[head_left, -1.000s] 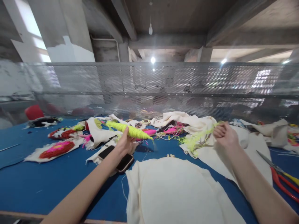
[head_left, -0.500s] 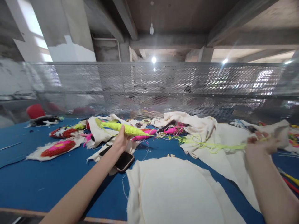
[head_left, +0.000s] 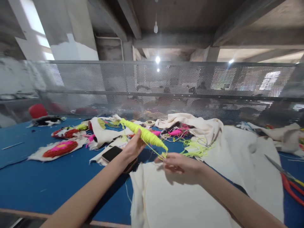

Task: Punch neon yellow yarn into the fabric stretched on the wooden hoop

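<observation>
My left hand (head_left: 135, 146) is wrapped round a long spindle-shaped bundle of neon yellow yarn (head_left: 152, 138), held slantwise above the table. At the bundle's lower right tip, my right hand (head_left: 177, 163) pinches a loose strand of the same yarn. Below my hands lies cream fabric (head_left: 180, 202), showing the round outline of a hoop beneath it. A phone (head_left: 114, 154) rests on the table under my left forearm, which partly covers it. More loose neon yellow strands (head_left: 197, 148) lie tangled behind my right hand.
Red-handled scissors (head_left: 287, 182) lie at the right on cream cloth (head_left: 247, 161). Embroidered pieces (head_left: 59, 148) in red and pink sit at the left on the blue table (head_left: 21, 183). Pink yarn (head_left: 175, 132) lies farther back. A perforated metal screen (head_left: 152, 82) runs along the far edge.
My right hand has come in from the far right to the yarn bundle's tip. The bundle has tilted, its right end lower. The scissors are now uncovered.
</observation>
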A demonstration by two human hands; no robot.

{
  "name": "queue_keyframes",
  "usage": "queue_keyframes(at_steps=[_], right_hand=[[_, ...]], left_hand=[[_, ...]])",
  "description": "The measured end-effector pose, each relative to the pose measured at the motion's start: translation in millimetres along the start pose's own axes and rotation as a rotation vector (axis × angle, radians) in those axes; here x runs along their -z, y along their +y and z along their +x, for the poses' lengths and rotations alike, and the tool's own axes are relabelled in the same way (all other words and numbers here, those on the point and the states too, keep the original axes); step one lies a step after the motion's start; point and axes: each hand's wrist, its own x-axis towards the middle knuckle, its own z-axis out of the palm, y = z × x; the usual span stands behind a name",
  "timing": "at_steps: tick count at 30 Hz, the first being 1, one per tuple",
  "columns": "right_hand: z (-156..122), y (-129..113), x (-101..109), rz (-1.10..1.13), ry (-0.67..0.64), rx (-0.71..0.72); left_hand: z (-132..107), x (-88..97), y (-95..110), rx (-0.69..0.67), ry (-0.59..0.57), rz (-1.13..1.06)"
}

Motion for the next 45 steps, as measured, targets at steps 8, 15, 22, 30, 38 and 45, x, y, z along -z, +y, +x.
queue_keyframes(at_steps=[8, 15, 22, 30, 38, 45], right_hand=[[-23, -14, 74, 0.062, 0.267, 0.089], [-36, -14, 102, 0.090, 0.369, 0.078], [-50, -13, 97, -0.190, 0.220, -0.109], [-67, -10, 143, -0.016, 0.569, 0.004], [-99, -10, 188, 0.232, 1.081, 0.336], [-139, -1, 209, 0.375, 1.387, 0.552]], left_hand=[[7, 8.0, -3, -0.110, 0.177, -0.009], [8, 5.6, -17, -0.111, 0.164, 0.000], [17, 19.3, -1, -0.131, 0.351, -0.131], [24, 43.3, 32, -0.219, 0.534, -0.151], [25, 57.3, 44, -0.237, 0.621, -0.150], [28, 72.5, 52, -0.258, 0.654, -0.166]])
